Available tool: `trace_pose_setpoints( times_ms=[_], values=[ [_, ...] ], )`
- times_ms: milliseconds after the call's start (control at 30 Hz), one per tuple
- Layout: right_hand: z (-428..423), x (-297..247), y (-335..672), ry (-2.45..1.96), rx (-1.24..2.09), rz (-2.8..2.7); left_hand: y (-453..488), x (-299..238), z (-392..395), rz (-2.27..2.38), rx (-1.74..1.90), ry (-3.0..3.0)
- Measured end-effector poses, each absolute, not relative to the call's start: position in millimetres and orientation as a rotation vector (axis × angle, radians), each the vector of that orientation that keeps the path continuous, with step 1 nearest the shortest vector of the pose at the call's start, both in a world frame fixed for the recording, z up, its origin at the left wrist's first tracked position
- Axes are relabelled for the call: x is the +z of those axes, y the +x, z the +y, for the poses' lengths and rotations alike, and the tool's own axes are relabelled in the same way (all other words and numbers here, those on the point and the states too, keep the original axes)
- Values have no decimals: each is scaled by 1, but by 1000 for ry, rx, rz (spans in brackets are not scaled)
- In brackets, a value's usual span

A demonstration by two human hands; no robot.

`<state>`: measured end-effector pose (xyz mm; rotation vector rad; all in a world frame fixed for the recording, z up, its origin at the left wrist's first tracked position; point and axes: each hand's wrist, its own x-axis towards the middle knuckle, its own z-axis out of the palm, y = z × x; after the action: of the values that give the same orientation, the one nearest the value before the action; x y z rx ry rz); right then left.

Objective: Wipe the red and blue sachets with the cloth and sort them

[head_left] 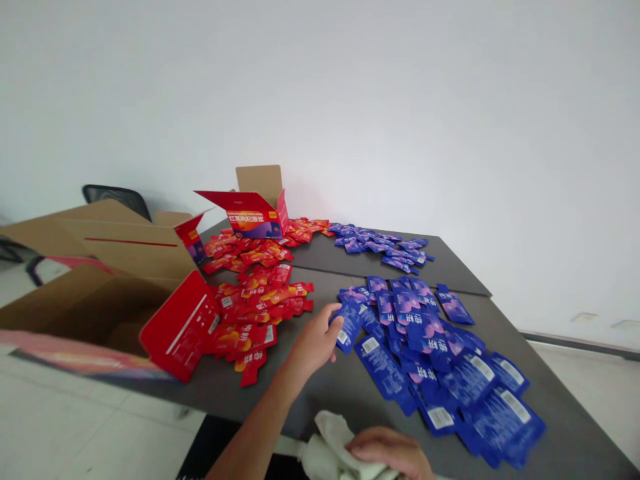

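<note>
Left arm stretched forward, left hand pinching, right hand low and curled

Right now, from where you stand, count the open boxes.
2. The larger-looking box is at the near left, beside the red packets; the other box stands farther back on the table. More could be hidden behind them.

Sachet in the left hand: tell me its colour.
The sachet is blue with white print; best seen in the head view.
</note>
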<state>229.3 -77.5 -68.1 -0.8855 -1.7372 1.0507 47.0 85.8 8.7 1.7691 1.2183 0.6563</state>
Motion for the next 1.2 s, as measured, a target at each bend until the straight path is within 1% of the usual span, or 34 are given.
trace_pose_setpoints(
  times_ms=[133, 233, 367, 500, 600, 767, 900, 967, 1067, 1200],
  values=[
    [-83, -61, 230, -903, 1133, -1728, 13, -11, 60, 1218, 611, 1726],
    [-90, -55, 223, -997, 1194, -1621, -6, -23, 45, 1263, 530, 1759],
    [-94, -55, 215, -1109, 1153, -1469, -24, -33, 36, 1285, 572, 1953],
    [-93, -51, 214, -1091, 1032, -1516, -32, -40, 23, 1361, 618, 2206],
    [-92, -49, 218, -1145, 918, -1523, -33, -42, 3, 1419, 748, 2366],
    [-90, -50, 222, -1269, 731, -1341, -33, -50, -26, 1214, 834, 2477],
    [-74, -35, 211, -1398, 558, -1187, -37, -62, -33, 1071, 833, 2522],
    [-61, -22, 202, -1324, 489, -1322, -40, -65, -33, 1018, 840, 2542],
    [-42, -9, 184, -1198, 450, -1690, -42, -66, -33, 995, 828, 2560],
    [-23, -16, 166, -1235, 420, -2142, -44, -69, -34, 1011, 746, 2562]
  ],
)
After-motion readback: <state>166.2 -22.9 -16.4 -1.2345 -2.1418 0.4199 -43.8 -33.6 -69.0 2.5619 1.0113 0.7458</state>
